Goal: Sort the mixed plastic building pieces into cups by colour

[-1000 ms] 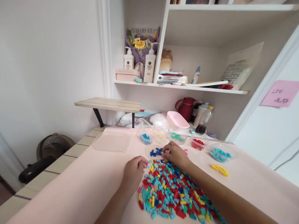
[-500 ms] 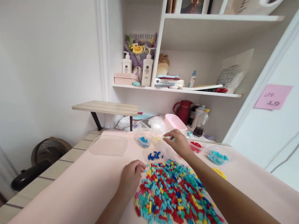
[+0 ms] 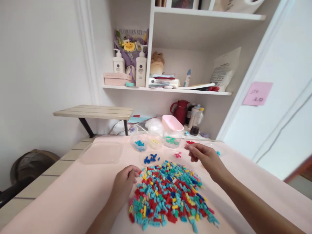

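A heap of small coloured toy bricks lies on the pink cloth in front of me. At the heap's upper left edge, my left hand has its fingers closed, with a small red brick at the fingertips. My right hand hovers right of the heap, just in front of a tub of red bricks that it partly covers. Its fingers are curled together, and whatever is between them is hidden. Beyond the heap stand clear tubs with dark blue bricks, pink bricks and green bricks.
More tubs hold blue bricks and pale yellow bricks. A clear lid or tray lies at the left. Behind are a pink basin, a red jug, bottles and a small wooden stand.
My right hand has moved right, from over the green bricks to the front of the red bricks' tub. My left hand stays at the heap's edge. The view has turned slightly right.
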### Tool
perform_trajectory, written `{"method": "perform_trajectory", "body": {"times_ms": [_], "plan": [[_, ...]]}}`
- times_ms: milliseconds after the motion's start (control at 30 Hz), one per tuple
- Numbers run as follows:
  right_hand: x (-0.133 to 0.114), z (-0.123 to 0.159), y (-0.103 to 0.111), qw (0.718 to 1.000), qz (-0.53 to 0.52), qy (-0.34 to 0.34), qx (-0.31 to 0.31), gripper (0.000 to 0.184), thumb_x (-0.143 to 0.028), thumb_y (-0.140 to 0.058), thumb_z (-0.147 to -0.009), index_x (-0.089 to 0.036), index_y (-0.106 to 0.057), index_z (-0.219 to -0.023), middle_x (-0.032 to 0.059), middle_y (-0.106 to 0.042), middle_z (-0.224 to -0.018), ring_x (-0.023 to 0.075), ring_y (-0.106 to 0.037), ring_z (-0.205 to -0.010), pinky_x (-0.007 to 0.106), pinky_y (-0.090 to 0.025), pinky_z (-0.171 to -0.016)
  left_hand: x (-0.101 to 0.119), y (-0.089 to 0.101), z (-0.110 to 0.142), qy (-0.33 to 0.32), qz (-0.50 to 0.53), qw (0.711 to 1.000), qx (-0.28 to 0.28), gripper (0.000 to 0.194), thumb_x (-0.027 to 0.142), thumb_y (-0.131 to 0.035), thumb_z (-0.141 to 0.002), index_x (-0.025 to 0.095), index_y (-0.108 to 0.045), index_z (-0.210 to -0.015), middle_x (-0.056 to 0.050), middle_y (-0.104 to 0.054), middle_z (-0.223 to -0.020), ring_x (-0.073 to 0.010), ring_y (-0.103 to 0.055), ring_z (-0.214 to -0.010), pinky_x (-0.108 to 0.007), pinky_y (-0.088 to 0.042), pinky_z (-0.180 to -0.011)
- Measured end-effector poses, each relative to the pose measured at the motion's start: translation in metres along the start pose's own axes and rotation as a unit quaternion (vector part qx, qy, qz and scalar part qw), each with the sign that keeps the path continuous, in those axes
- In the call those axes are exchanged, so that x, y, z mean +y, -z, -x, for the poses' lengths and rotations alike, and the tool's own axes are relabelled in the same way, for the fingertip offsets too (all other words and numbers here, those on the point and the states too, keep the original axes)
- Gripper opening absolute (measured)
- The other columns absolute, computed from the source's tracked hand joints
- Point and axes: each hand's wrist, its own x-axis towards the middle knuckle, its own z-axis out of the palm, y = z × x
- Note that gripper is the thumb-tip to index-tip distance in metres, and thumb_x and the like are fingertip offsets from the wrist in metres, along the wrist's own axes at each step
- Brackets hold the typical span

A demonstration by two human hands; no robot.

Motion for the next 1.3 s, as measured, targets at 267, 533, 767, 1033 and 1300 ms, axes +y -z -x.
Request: {"method": "perform_trajectory", "body": {"times_ms": [267,533,767,1033,1300], "plan": [[0.057,0.031,0.058,0.996,0.035,-0.078,0.020,0.038,-0.053,-0.054,-0.080,-0.017,-0.067,-0.087,0.0038,-0.060,-0.070,0.0153,-0.056,-0.058,0.026,-0.044,-0.050,0.007,0.002,-0.002,0.001,-0.028,1.000,0.002,0.026,0.034,-0.048,-0.072,0.020,-0.070,-0.077,0.000,-0.067,-0.069,-0.0167,-0.061,-0.061,-0.028,-0.047,-0.063],[0.044,0.038,0.054,0.979,0.197,0.008,-0.046,0.023,-0.028,-0.047,-0.085,-0.023,-0.070,-0.089,0.0044,-0.065,-0.092,0.0143,-0.060,-0.066,0.028,-0.047,-0.065,-0.005,0.008,-0.011,0.001,-0.079,0.997,-0.006,0.033,0.046,-0.053,-0.070,0.022,-0.071,-0.083,-0.001,-0.071,-0.075,-0.0195,-0.064,-0.068,-0.029,-0.049,-0.069],[0.054,0.038,0.052,0.962,0.256,0.031,-0.087,0.035,-0.012,-0.045,-0.082,-0.027,-0.069,-0.102,0.0050,-0.063,-0.098,0.0156,-0.060,-0.076,0.028,-0.046,-0.072,-0.001,0.007,-0.014,0.004,-0.107,0.994,-0.008,0.036,0.050,-0.053,-0.066,0.022,-0.071,-0.080,0.000,-0.070,-0.069,-0.0200,-0.064,-0.068,-0.029,-0.049,-0.069],[0.067,0.041,0.041,0.936,0.330,0.062,-0.106,0.044,-0.013,-0.046,-0.083,-0.034,-0.063,-0.117,0.0054,-0.057,-0.098,0.0168,-0.060,-0.079,0.029,-0.045,-0.074,0.007,0.006,-0.011,0.013,-0.090,0.996,-0.010,0.036,0.051,-0.055,-0.063,0.023,-0.071,-0.078,-0.001,-0.069,-0.068,-0.0216,-0.064,-0.072,-0.029,-0.049,-0.069],[0.061,0.039,0.047,0.948,0.279,0.052,-0.145,0.028,-0.011,-0.051,-0.080,-0.028,-0.073,-0.086,0.0047,-0.056,-0.099,0.0143,-0.058,-0.078,0.027,-0.045,-0.074,-0.008,0.008,-0.015,-0.006,-0.111,0.994,-0.022,0.037,0.050,-0.050,-0.073,0.022,-0.070,-0.087,0.000,-0.069,-0.072,-0.0203,-0.064,-0.078,-0.027,-0.047,-0.074]]}}
